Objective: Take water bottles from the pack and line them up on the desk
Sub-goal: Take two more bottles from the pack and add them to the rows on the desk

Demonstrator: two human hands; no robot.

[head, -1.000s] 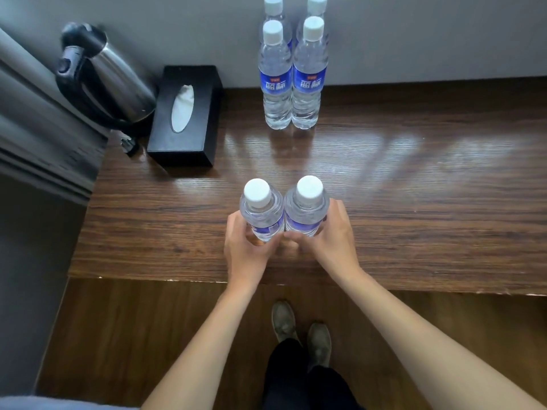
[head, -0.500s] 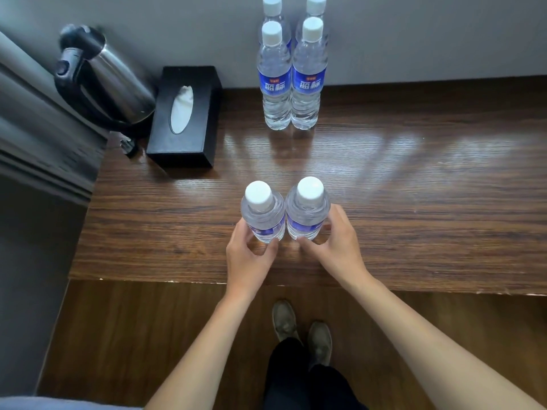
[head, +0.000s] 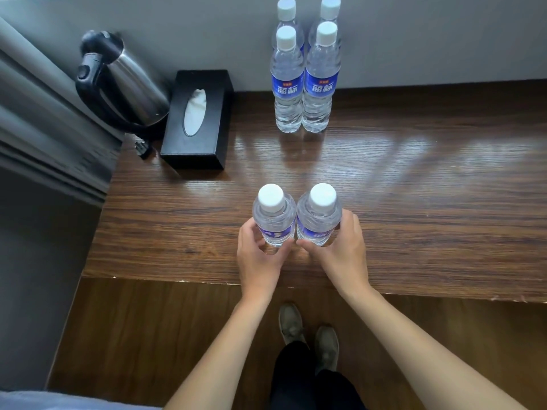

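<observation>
Two clear water bottles with white caps and blue labels stand side by side, touching, near the front of the wooden desk (head: 429,202). My left hand (head: 257,261) curls round the left bottle (head: 273,220) low down, fingers on its left side and thumb under its front. My right hand (head: 340,255) wraps the right bottle (head: 318,220) the same way from the right. Several more bottles of the same kind stand in a tight block at the back by the wall, the front pair being one bottle (head: 288,84) and its neighbour (head: 321,84).
A steel kettle (head: 130,84) with a black handle stands at the back left, beside a black tissue box (head: 213,143). A grey panel borders the desk's left end. My shoes (head: 291,324) are on the wooden floor below the desk's front edge.
Both hands have eased back a little toward me and hold the two bottles more loosely than a second ago. The bottles stay upright in nearly the same spot.
</observation>
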